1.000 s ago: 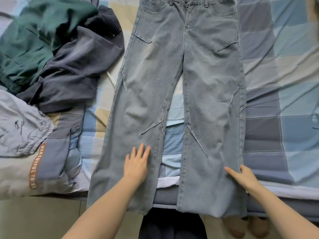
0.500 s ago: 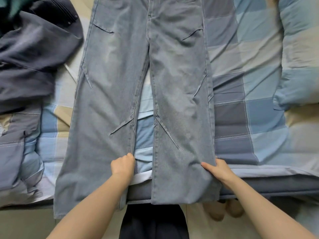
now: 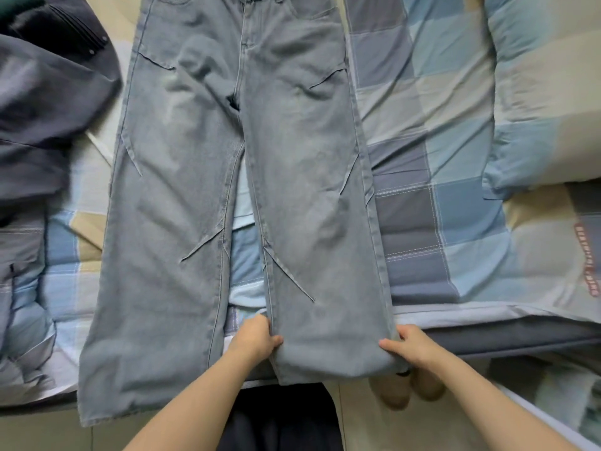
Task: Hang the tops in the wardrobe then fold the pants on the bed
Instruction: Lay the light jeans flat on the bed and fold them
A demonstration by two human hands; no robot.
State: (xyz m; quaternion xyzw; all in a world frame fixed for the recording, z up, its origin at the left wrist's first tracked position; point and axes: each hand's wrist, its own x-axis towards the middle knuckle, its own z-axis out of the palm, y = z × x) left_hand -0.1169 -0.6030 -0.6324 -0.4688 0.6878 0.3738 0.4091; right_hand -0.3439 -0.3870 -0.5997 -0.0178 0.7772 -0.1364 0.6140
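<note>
A pair of light blue jeans [image 3: 201,196] lies flat, front up, on the checked bedspread [image 3: 422,177], legs pointing at me and hems hanging over the bed's near edge. My left hand [image 3: 257,336] pinches the inner edge of the right-hand leg near the hem, thumb on top. My right hand [image 3: 409,345] pinches the outer edge of that same leg at the same height. The left-hand leg lies untouched.
A dark navy garment [image 3: 45,102] is heaped at the upper left, with grey clothing [image 3: 19,271] below it. A pillow or folded quilt [image 3: 546,102] in the same check lies at the right. Floor shows below the bed edge, with my feet [image 3: 409,390] by it.
My left hand crossed from the left-hand leg to the inner edge of the right-hand leg and closed on it. My right hand slid down the outer edge and closed too. The view shifted right.
</note>
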